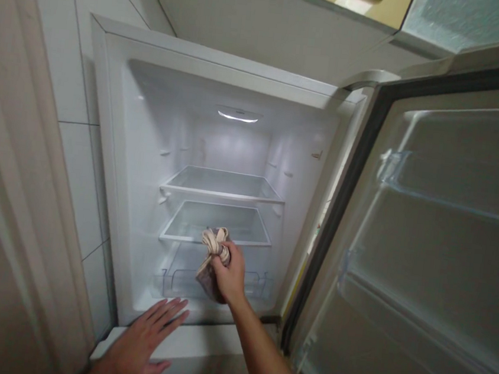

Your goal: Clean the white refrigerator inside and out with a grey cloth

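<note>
An open fridge (107, 136) stands in front of me, lit inside, with two glass shelves (222, 193) and a clear drawer (177, 277) below them. My right hand (229, 274) reaches into the lower part and is closed around a bunched beige and brown cloth (214, 244), held just in front of the lower shelf's edge. My left hand (146, 340) lies flat with fingers spread on the white ledge (198, 339) at the bottom front of the fridge compartment.
The fridge door (440, 243) hangs open to the right, its door racks bare. A white tiled wall (84, 104) is to the left of the fridge, with a beige door frame (4, 185) nearer me. Cabinets show above.
</note>
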Tool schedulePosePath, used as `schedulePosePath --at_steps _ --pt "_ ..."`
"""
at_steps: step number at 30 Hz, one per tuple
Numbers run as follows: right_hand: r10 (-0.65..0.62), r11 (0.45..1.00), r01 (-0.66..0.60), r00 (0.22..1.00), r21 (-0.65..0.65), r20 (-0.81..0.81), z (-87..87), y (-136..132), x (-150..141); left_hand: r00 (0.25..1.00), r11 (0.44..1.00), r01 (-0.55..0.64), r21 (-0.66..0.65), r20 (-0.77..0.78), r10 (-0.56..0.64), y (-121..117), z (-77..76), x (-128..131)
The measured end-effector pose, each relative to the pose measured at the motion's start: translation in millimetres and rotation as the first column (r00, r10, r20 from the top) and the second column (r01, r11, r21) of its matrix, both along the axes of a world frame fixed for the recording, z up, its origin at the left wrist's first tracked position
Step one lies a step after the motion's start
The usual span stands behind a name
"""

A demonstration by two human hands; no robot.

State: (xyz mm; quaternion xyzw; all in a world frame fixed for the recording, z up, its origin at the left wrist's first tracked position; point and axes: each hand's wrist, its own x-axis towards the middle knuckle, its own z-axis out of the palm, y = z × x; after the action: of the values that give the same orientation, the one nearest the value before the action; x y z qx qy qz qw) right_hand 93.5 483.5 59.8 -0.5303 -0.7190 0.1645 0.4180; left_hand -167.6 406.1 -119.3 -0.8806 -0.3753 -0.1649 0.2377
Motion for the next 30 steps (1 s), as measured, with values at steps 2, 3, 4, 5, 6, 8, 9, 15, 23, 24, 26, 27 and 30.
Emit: schedulePosePath --at_steps 2,3,4,5,6,8,9,15,23,24,26,27,30 --pt "0.053 0.999 -0.050 0.972 0.020 -0.229 -14.7 -26.3 2.9 1.000 0.999 0.017 0.032 0.004 -0.018 1.6 -3.7 -2.1" --pt "0.083 0.996 -0.073 0.946 0.044 -0.312 -21.6 -37.8 5.2 1.000 0.999 0.025 0.042 0.008 -0.026 2.6 -5.6 -3.2" --pt "0.106 0.994 -0.085 0.930 0.075 -0.352 -28.3 -47.5 8.4 0.999 0.999 0.030 0.040 0.011 -0.031 3.5 -7.4 -4.3" --pt "0.113 0.991 -0.081 0.936 0.107 -0.335 -35.0 -55.2 12.6 0.999 0.999 0.031 0.028 0.014 -0.031 4.3 -8.8 -5.2" --pt "0.105 0.988 -0.070 0.956 0.135 -0.273 -42.2 -60.9 17.8 1.000 1.000 0.028 0.009 0.013 -0.028 4.8 -9.8 -5.7" --pt "0.068 0.986 -0.058 0.996 0.154 -0.061 -60.4 -67.4 30.2 1.000 0.999 0.013 -0.040 0.010 -0.012 5.2 -10.8 -6.1" --pt "0.063 0.988 -0.071 0.996 0.137 0.067 -72.3 -69.0 36.4 1.000 0.998 0.010 -0.059 0.010 -0.010 5.2 -11.0 -6.1" --pt "0.206 0.978 -0.180 0.903 -0.105 0.378 -156.5 -75.8 45.3 0.999 0.993 0.012 -0.117 0.032 -0.008 5.9 -14.1 -6.7" --pt "0.193 0.980 -0.172 0.937 -0.096 0.291 -162.7 -82.7 33.0 0.998 0.992 0.025 -0.125 0.064 -0.017 7.8 -19.0 -8.9" --pt "0.202 0.978 -0.181 0.941 -0.100 0.271 -160.6 -83.8 34.9 0.997 0.995 0.030 -0.100 0.071 -0.023 7.3 -17.5 -8.8" --pt "0.235 0.970 -0.210 0.941 -0.122 0.246 -158.6 -87.2 40.0 0.996 0.997 0.052 -0.048 0.079 -0.048 5.9 -13.0 -7.9" --pt "0.267 0.961 -0.237 0.930 -0.145 0.251 -158.7 -89.5 43.0 0.995 0.998 0.064 -0.027 0.079 -0.061 5.0 -10.3 -7.2" --pt "0.370 0.923 -0.305 0.872 -0.236 0.322 -160.3 -98.6 52.1 0.994 0.997 0.081 0.018 0.075 -0.082 2.9 -3.4 -4.7"
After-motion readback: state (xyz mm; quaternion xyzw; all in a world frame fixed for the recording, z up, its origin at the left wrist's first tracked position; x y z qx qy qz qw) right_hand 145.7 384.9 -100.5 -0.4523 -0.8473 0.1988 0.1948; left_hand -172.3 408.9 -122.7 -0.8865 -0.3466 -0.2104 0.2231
